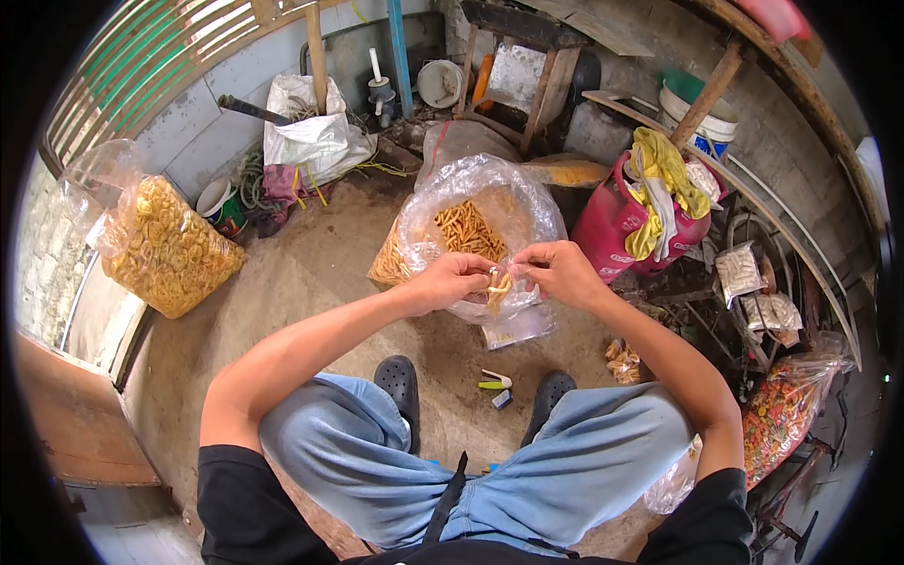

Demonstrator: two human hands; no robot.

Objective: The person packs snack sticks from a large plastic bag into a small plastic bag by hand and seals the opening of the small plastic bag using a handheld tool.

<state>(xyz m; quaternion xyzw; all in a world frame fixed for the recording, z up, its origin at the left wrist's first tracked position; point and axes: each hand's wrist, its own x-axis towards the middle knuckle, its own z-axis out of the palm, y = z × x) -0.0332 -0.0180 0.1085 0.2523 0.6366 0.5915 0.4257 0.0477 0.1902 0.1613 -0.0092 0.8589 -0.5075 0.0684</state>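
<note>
My left hand point(454, 281) and my right hand point(561, 271) are close together in front of my knees. Their fingers pinch the top of a small clear plastic bag point(499, 296) with a few yellow-brown snack sticks inside. Just beyond them a large clear plastic sack point(535, 207) stands with its mouth wide, and many snack sticks point(468, 231) lie in it. A flat stack of clear plastic bags point(524, 328) is under my right hand. On the floor between my shoes lie a green and white stapler point(495, 380) and a small blue box point(503, 400).
A big bag of round yellow chips point(168, 247) stands at the left. Pink gas cylinders point(603, 221) draped with a yellow cloth point(670, 174) are at the right. Several filled packets point(744, 273) and a bag of colourful snacks point(789, 410) sit farther right. A white sack point(315, 141) rests behind.
</note>
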